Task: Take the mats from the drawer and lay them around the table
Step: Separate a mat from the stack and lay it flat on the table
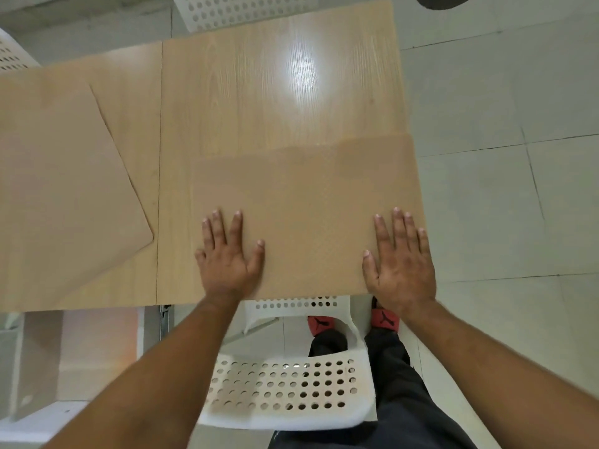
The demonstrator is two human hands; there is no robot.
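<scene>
A tan mat point(308, 202) lies flat on the light wooden table point(259, 92), at its near right corner. My left hand point(228, 254) presses flat on the mat's near left corner with fingers spread. My right hand point(400, 257) lies flat on the mat's near right corner, fingers straight. A second tan mat point(61, 183) lies skewed on the table's left part, cut off by the frame's left edge.
A white perforated chair point(288, 387) stands tucked under the near table edge, between my arms and in front of my legs. Another white chair point(246, 9) is at the far side, and one point(9, 50) at far left. Tiled floor point(505, 157) lies right.
</scene>
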